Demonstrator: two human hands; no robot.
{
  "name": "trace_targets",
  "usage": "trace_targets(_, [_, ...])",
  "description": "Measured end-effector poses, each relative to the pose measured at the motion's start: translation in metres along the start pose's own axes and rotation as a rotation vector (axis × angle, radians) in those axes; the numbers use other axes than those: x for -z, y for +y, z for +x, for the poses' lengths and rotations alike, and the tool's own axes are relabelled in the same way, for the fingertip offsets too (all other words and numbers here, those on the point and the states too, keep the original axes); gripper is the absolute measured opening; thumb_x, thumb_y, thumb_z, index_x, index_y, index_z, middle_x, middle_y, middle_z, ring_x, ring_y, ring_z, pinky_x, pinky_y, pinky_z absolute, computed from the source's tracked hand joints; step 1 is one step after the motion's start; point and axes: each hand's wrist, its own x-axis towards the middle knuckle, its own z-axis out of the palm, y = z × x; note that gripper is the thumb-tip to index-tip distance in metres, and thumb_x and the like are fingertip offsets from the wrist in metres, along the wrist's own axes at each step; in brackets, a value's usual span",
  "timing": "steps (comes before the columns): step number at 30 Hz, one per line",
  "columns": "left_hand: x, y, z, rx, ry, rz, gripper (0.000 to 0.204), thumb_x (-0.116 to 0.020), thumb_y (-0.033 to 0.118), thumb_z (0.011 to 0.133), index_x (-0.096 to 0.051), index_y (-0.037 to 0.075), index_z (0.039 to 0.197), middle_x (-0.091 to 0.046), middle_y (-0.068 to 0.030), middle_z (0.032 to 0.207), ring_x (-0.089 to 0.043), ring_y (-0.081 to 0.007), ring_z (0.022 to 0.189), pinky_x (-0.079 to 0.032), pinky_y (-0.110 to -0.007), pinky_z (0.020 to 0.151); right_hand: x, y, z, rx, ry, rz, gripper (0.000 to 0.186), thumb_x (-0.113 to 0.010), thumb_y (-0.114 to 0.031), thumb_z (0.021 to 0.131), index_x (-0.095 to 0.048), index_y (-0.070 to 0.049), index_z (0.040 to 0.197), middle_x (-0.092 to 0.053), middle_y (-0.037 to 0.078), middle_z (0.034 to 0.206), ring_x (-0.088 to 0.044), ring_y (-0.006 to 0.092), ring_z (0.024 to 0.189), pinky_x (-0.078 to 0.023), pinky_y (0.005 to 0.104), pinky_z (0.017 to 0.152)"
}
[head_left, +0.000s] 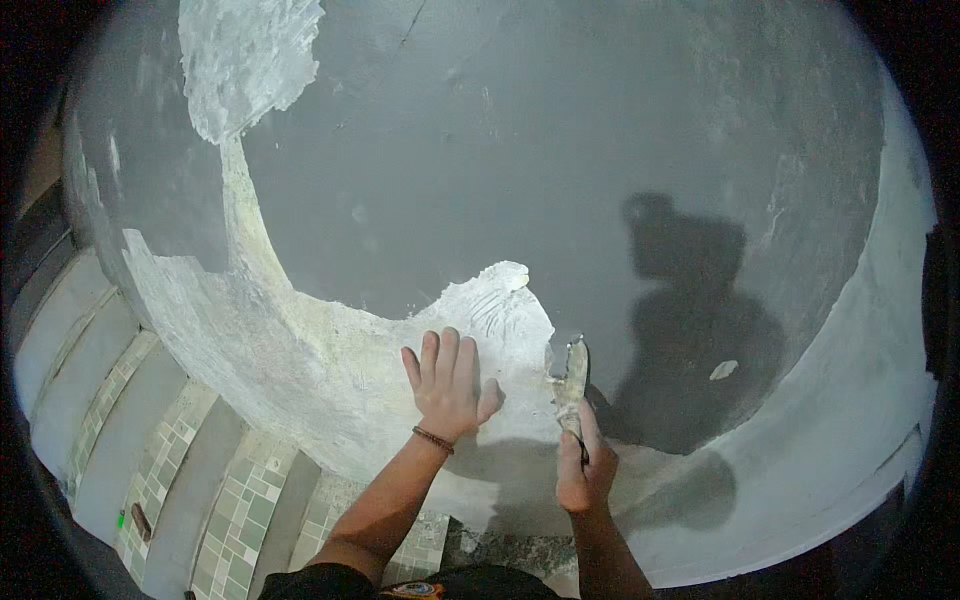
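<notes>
Far left: steps [238,525] descend along the curved rim of view, faced in part with green and cream tiles. On them lie 2 small items, a bright green piece [121,519] and a brown object [140,521]; kind of each too small to tell.

Next, a grey wall surface [480,170] fills the centre. At its upper left, 1 rough whitish patch [245,65] with a ragged outline; a narrow pale strip runs down from it into a broad pale area [320,385] across the lower part of the wall.

Left hand [448,390]: fingers spread, empty, palm toward the pale area and apparently resting on it. A dark beaded bracelet [434,439] circles the wrist. Below, between the forearms, part of a black shirt [490,582].

Above and right of this hand, a whitish ridged tongue [500,305] of the pale area juts up into the grey, its edge jagged.

Right hand [587,468]: fingers wrapped around the handle of a scraper [571,378], which points upward and is smeared with pale residue. Its head is at the right edge of the tongue, where pale meets grey; blade contact cannot be told.

Farther right: a dark shadow [690,310] on the grey, 1 whitish spot [723,370] over its lower part, then a lighter curved band [850,420] bordering the grey.
</notes>
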Motion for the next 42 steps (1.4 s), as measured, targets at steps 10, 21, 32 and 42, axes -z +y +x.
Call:
trace_targets(10, [-0.003,-0.003,0.003,0.006,-0.029,-0.023,0.067,-0.047,0.041,0.093,-0.042,-0.003,0.143,-0.036,-0.0264,0.152,-0.023,-0.0458,0.147,-0.005,-0.066,0.117,-0.003,-0.004,0.006,0.072,-0.009,0.046,0.047,-0.053,-0.018,0.094,-0.052,-0.005,0.139,-0.069,0.023,0.106,-0.069,0.0384,0.096,-0.053,0.0431,0.084])
trace_targets(21, [-0.004,-0.001,0.003,0.007,0.035,-0.023,0.066,-0.045,0.043,0.094,-0.045,-0.004,0.141,-0.038,-0.0257,0.151,-0.023,-0.0448,0.147,-0.006,-0.066,0.117,0.002,-0.002,-0.003,0.113,0.039,-0.041,0.047,-0.053,-0.018,0.094,-0.052,-0.003,0.139,-0.068,0.025,0.107,-0.068,0.0395,0.098,-0.052,0.0447,0.087])
trace_targets(32, [-0.001,-0.003,0.005,0.039,-0.007,0.012,0.058,-0.051,0.046,0.084,-0.062,0.002,0.12,-0.054,-0.0206,0.13,-0.047,-0.0415,0.123,-0.018,-0.064,0.11,0.0,-0.018,0.006,0.141,-0.008,-0.07,0.046,-0.053,-0.016,0.095,-0.052,0.004,0.137,-0.068,0.021,0.096,-0.066,0.024,0.083,-0.051,0.0345,0.078])
trace_targets(42, [-0.001,-0.006,-0.001,0.0,-0.051,-0.034,0.065,-0.047,0.042,0.092,-0.046,-0.001,0.14,-0.038,-0.0261,0.15,-0.024,-0.0452,0.146,-0.006,-0.066,0.117,-0.002,-0.023,0.01,0.136,-0.024,0.016,0.043,-0.054,-0.012,0.094,-0.055,0.0,0.135,-0.068,0.025,0.113,-0.069,0.0374,0.101,-0.052,0.0406,0.089])
